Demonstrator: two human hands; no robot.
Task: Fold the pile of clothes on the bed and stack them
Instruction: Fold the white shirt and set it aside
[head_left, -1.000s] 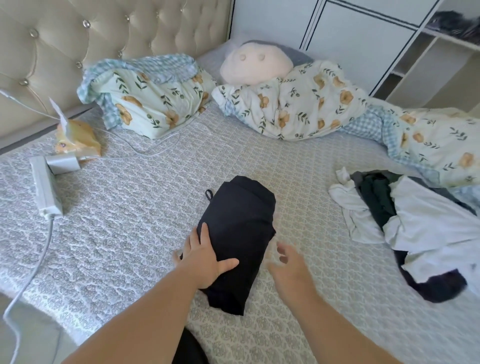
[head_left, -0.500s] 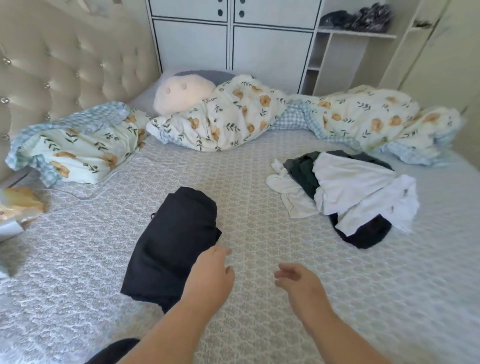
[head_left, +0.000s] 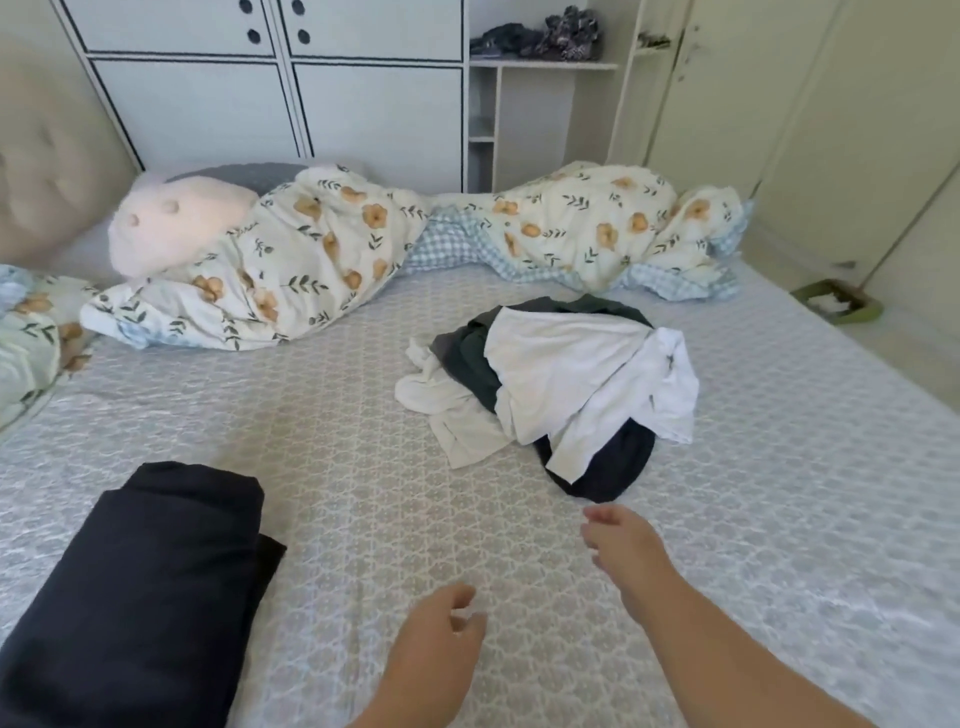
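**Reaching for the next piece**

The folded dark garment (head_left: 140, 587) lies at my left. My left hand (head_left: 441, 644) hangs loose, holding nothing; my right hand (head_left: 623, 545), likewise empty, nears the pile (head_left: 561, 384). I'd lift what looks like the top white shirt alone.

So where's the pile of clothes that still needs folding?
In the head view, the unfolded pile lies right of centre on the bed, just below the flowered quilt and beyond the right hand.

folded black garment (head_left: 140, 577), clothes pile (head_left: 561, 384), empty hands
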